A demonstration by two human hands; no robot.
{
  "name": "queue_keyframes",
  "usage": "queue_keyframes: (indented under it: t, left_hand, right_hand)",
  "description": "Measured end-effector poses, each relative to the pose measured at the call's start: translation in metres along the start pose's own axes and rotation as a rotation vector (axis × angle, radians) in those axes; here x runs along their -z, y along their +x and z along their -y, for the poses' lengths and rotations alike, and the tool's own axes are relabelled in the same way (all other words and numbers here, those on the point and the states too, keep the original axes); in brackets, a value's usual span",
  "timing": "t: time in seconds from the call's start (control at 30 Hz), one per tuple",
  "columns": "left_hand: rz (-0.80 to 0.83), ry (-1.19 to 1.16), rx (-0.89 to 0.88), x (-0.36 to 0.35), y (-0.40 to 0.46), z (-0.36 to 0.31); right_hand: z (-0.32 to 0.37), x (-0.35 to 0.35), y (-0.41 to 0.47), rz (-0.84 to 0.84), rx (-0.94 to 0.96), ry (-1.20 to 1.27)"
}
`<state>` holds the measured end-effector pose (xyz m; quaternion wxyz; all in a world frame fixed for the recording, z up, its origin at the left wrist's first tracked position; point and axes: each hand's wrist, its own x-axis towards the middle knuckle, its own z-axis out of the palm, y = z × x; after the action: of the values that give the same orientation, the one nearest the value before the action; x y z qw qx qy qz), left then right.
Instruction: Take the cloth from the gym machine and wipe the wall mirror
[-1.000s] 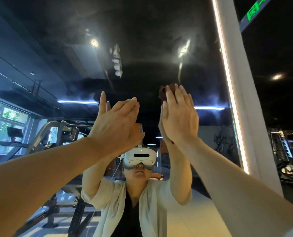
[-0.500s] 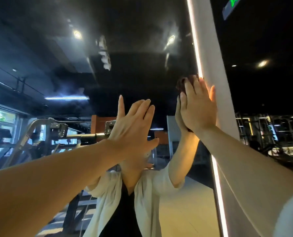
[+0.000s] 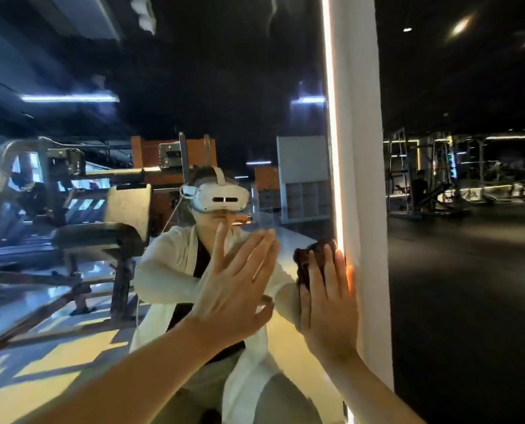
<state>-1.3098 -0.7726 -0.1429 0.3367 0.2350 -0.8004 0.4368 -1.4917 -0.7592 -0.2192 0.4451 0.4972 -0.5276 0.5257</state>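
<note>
The wall mirror (image 3: 163, 71) fills the left and middle of the view and reflects me and the gym. My right hand (image 3: 328, 304) lies flat with straight fingers on a dark brown cloth (image 3: 308, 255), pressing it against the glass at the mirror's right edge, beside the lit strip. Only the cloth's top shows above my fingers. My left hand (image 3: 236, 289) is flat on the mirror too, fingers straight and together, a little left of the right hand. It holds nothing.
A white pillar (image 3: 362, 179) with a glowing light strip (image 3: 331, 117) borders the mirror on the right. Beyond it lies dark gym floor with machines (image 3: 438, 185) far off. The mirror reflects a bench machine (image 3: 96, 234) behind me.
Both hands have slid down the mirror from high overhead to chest height, the right hand taking the cloth down along the lit right edge. My view has tilted downward.
</note>
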Motion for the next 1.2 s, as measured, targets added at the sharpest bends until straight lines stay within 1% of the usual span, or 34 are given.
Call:
queue_keyframes:
  t: [0.07, 0.13, 0.2, 0.27, 0.33, 0.4, 0.47, 0.57, 0.6, 0.63, 0.67, 0.73, 0.8, 0.83, 0.9, 0.97, 1.0, 1.03, 1.13, 1.2]
  left_hand:
    - [0.045, -0.059, 0.042, -0.010, -0.035, -0.033]
    - [0.154, -0.075, 0.060, -0.018, -0.074, -0.063]
    - [0.276, -0.088, 0.078, -0.025, -0.115, -0.085]
    - [0.354, -0.120, 0.112, -0.027, -0.151, -0.096]
    - [0.386, -0.123, 0.134, -0.023, -0.172, -0.096]
    - [0.367, -0.114, 0.149, -0.014, -0.174, -0.087]
    - [0.287, -0.099, 0.203, -0.004, -0.164, -0.069]
    - [0.165, -0.120, 0.316, 0.005, -0.146, -0.042]
    - [0.150, -0.132, 0.343, 0.006, -0.145, -0.037]
    - [0.147, -0.136, 0.360, 0.005, -0.146, -0.034]
    - [0.154, -0.135, 0.369, 0.003, -0.149, -0.034]
    - [0.181, -0.118, 0.367, 0.002, -0.160, -0.041]
    - [0.215, -0.102, 0.344, 0.002, -0.175, -0.049]
    - [0.232, -0.093, 0.320, 0.003, -0.184, -0.051]
    - [0.257, -0.076, 0.261, 0.004, -0.196, -0.045]
    - [0.241, -0.039, 0.200, 0.008, -0.189, -0.026]
    - [0.198, -0.026, 0.176, 0.010, -0.177, -0.013]
    - [0.145, -0.022, 0.158, 0.013, -0.161, 0.000]
    - [0.026, 0.031, 0.078, 0.031, -0.093, 0.040]
    - [-0.017, 0.072, 0.052, 0.044, -0.045, 0.062]
  right_hand:
    - [-0.009, 0.003, -0.062, 0.094, 0.025, -0.060]
    - [-0.020, 0.012, -0.122, 0.254, 0.065, -0.092]
    - [-0.024, 0.021, -0.167, 0.384, 0.065, -0.069]
    - [-0.019, 0.025, -0.184, 0.418, 0.022, -0.018]
    - [-0.013, 0.024, -0.174, 0.364, 0.012, 0.019]
    - [-0.007, 0.022, -0.141, 0.292, 0.037, 0.033]
    - [0.000, 0.013, -0.089, 0.185, -0.001, 0.090]
    - [0.028, -0.012, -0.007, -0.047, -0.167, 0.212]
    - [0.042, -0.019, 0.007, -0.089, -0.182, 0.235]
    - [0.057, -0.023, 0.008, -0.078, -0.139, 0.225]
    - [0.070, -0.024, -0.002, -0.034, -0.053, 0.204]
    - [0.084, -0.022, -0.045, 0.089, 0.195, 0.185]
    - [0.075, -0.018, -0.097, 0.231, 0.454, 0.102]
    - [0.065, -0.015, -0.120, 0.273, 0.542, 0.055]
    - [0.042, -0.010, -0.142, 0.329, 0.675, -0.014]
    - [0.028, -0.004, -0.124, 0.343, 0.746, -0.028]
    - [0.025, -0.003, -0.102, 0.317, 0.721, -0.020]
    - [0.026, -0.002, -0.071, 0.272, 0.645, -0.005]
    - [0.037, 0.000, 0.043, 0.107, 0.348, 0.042]
    - [0.042, 0.002, 0.116, 0.085, 0.239, 0.036]
